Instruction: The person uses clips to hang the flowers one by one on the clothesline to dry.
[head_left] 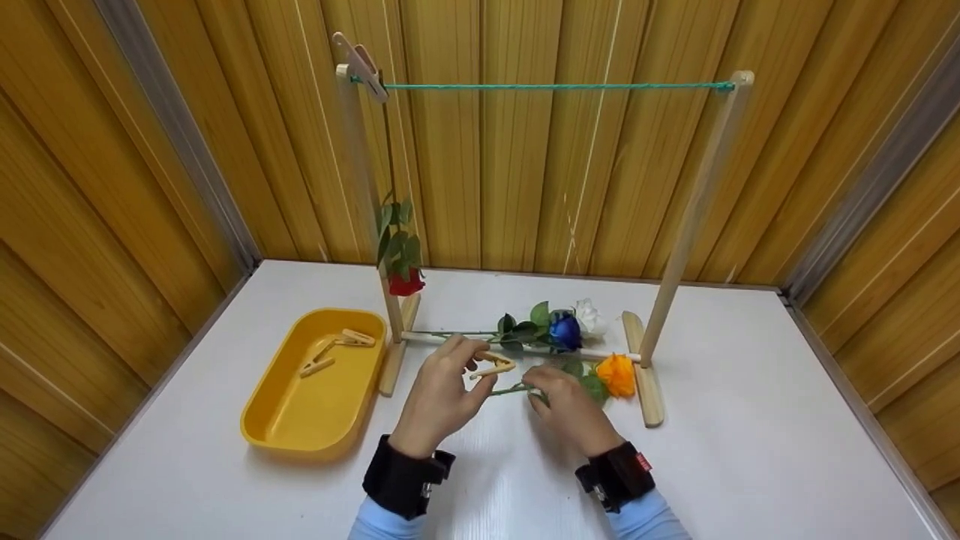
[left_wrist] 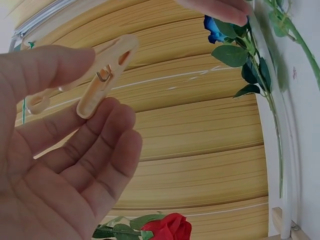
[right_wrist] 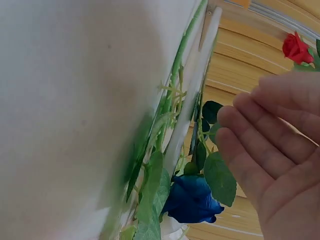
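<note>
My left hand [head_left: 442, 394] pinches a wooden clothespin [left_wrist: 95, 95] between thumb and fingers, above the table. In the head view, my right hand [head_left: 568, 409] hovers over the green stem of an orange rose [head_left: 616, 375] lying on the table. The right wrist view shows that hand's fingers [right_wrist: 265, 145] loosely extended, with nothing between them. Behind the hands lie a blue rose [head_left: 565, 331] and a white rose [head_left: 589, 319], by the rack's bottom bar. A red rose [head_left: 405, 282] hangs head down from a teal cord [head_left: 555, 86], held by a pale clothespin [head_left: 367, 75].
A yellow tray [head_left: 315, 420] stands left of the rack, with several clothespins [head_left: 356, 338] inside. The rack's wooden posts [head_left: 686, 232] rise on both sides behind the hands. Yellow wood-patterned panels [head_left: 517, 172] enclose the white table [head_left: 750, 450].
</note>
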